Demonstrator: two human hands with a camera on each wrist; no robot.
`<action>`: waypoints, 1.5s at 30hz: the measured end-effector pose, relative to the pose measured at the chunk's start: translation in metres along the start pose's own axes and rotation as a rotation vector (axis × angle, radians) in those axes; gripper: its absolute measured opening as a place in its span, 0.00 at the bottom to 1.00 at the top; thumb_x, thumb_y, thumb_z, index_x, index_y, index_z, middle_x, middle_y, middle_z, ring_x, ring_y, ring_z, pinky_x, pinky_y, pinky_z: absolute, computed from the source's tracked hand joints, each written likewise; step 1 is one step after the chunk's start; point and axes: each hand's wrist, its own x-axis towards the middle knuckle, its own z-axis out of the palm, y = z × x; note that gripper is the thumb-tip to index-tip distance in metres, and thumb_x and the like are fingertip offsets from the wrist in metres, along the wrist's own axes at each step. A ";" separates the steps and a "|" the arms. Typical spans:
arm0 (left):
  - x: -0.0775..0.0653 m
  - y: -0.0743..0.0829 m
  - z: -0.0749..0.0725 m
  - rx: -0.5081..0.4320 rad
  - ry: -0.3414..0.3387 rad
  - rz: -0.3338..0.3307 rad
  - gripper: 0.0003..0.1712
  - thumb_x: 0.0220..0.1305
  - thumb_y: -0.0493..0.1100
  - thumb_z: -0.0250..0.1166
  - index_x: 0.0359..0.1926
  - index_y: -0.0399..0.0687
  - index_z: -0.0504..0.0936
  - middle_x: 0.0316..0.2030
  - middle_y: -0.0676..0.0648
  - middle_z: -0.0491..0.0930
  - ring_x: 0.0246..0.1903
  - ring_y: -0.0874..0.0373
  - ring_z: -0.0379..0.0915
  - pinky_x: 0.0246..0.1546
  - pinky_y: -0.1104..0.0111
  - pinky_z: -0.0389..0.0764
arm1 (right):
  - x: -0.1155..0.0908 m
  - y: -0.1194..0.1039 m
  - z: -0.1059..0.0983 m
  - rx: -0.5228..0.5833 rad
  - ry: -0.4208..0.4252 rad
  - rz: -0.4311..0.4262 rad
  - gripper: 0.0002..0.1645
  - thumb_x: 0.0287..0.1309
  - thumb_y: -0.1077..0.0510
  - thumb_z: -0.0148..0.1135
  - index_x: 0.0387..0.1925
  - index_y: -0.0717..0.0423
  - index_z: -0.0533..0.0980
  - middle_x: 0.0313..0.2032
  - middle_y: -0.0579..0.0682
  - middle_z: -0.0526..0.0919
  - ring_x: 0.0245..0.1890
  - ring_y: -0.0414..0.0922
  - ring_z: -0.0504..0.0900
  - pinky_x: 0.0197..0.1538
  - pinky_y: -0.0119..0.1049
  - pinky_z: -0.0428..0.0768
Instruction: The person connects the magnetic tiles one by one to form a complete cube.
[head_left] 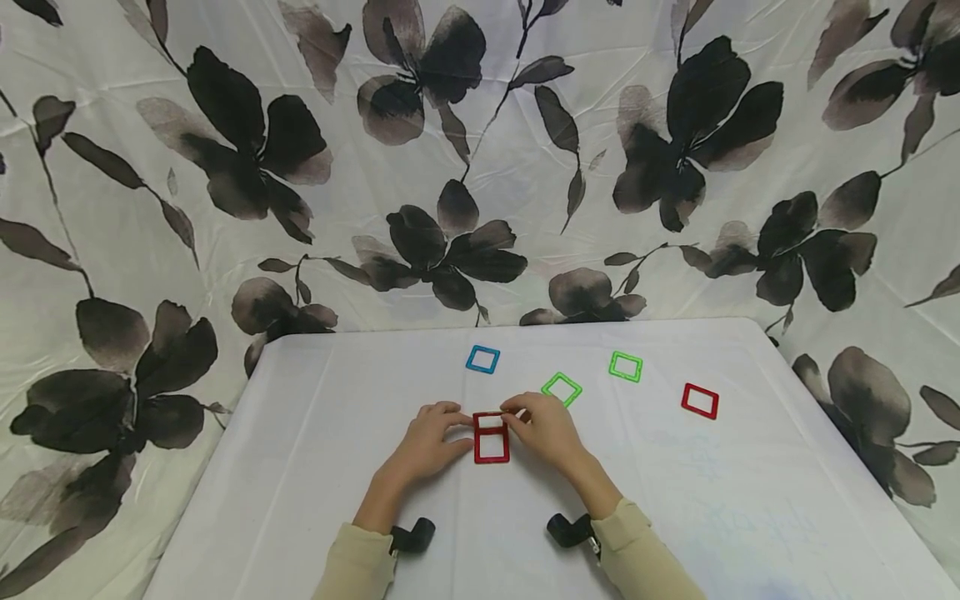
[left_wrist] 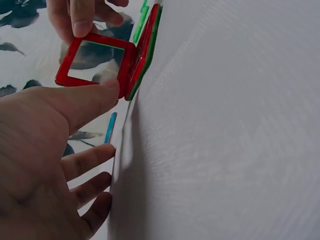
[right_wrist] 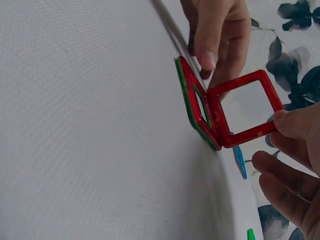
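Note:
Two red square-frame magnetic tiles meet along an edge in front of me. The nearer red tile [head_left: 492, 459] lies flat, with a green square frame [right_wrist: 187, 102] showing under it in the right wrist view. From its far edge rises the other red tile [right_wrist: 250, 136], standing tilted up. My right hand [head_left: 546, 427] pinches the outer edge of this raised tile between thumb and finger. On the other side is my left hand [head_left: 431, 437], its fingers loosely extended. Its thumb overlaps the raised tile near the joint in the left wrist view.
A blue square tile [head_left: 483, 359] lies toward the back edge of the white table [head_left: 315, 500]. Right of it lie a green tile [head_left: 562, 388], a second green tile [head_left: 626, 367] and a red tile [head_left: 700, 401]. A floral cloth [head_left: 555, 242] hangs behind the table.

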 end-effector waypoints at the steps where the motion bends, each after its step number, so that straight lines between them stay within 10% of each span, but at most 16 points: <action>1: 0.000 0.000 0.000 -0.002 0.002 0.000 0.13 0.60 0.47 0.69 0.47 0.56 0.85 0.58 0.43 0.73 0.61 0.42 0.61 0.59 0.45 0.63 | 0.000 0.000 0.000 0.011 -0.003 0.003 0.07 0.55 0.61 0.71 0.38 0.51 0.85 0.33 0.42 0.86 0.28 0.35 0.79 0.34 0.29 0.77; 45: 0.008 -0.003 0.005 -0.052 0.037 0.085 0.02 0.53 0.44 0.75 0.30 0.57 0.89 0.46 0.47 0.81 0.53 0.47 0.70 0.56 0.53 0.69 | -0.002 0.006 -0.009 0.140 -0.102 0.031 0.11 0.58 0.61 0.68 0.44 0.52 0.85 0.40 0.43 0.86 0.30 0.37 0.81 0.34 0.31 0.78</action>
